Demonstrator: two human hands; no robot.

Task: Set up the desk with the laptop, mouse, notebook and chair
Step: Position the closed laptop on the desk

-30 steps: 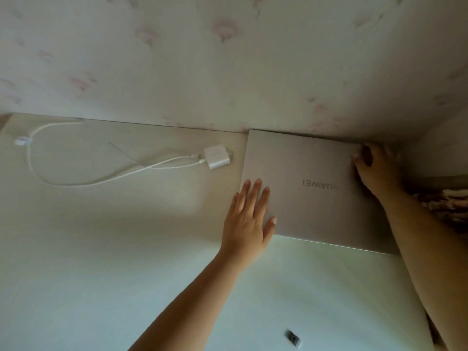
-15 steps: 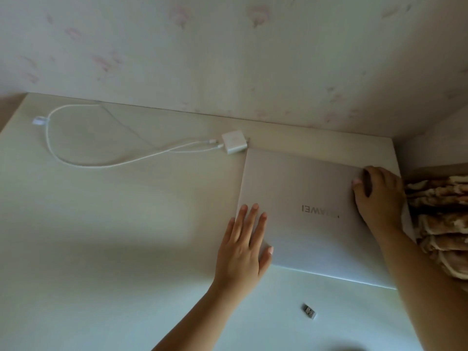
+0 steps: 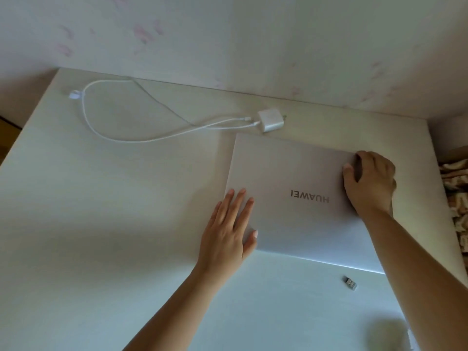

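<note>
A closed silver laptop [image 3: 291,173] lies flat on the white desk [image 3: 101,224], right of centre, its logo upside down to me. A strip of bare desk separates it from the back wall. My left hand [image 3: 228,231] rests flat on the laptop's near left part, fingers spread, palm partly over the left edge. My right hand [image 3: 369,183] is curled over the laptop's far right edge, thumb on the lid, gripping it. A pale, blurred rounded shape [image 3: 387,335] sits at the near right; I cannot tell what it is. No notebook or chair is in view.
A white charger block [image 3: 270,120] with a looped white cable [image 3: 101,130] lies just behind the laptop's far left corner. A small USB dongle [image 3: 350,282] sits in front of the laptop. Patterned fabric [image 3: 455,198] lies past the desk's right edge. A wall backs the desk.
The laptop has slid away from the back wall toward me under both hands. My hands keep the same hold on it.
</note>
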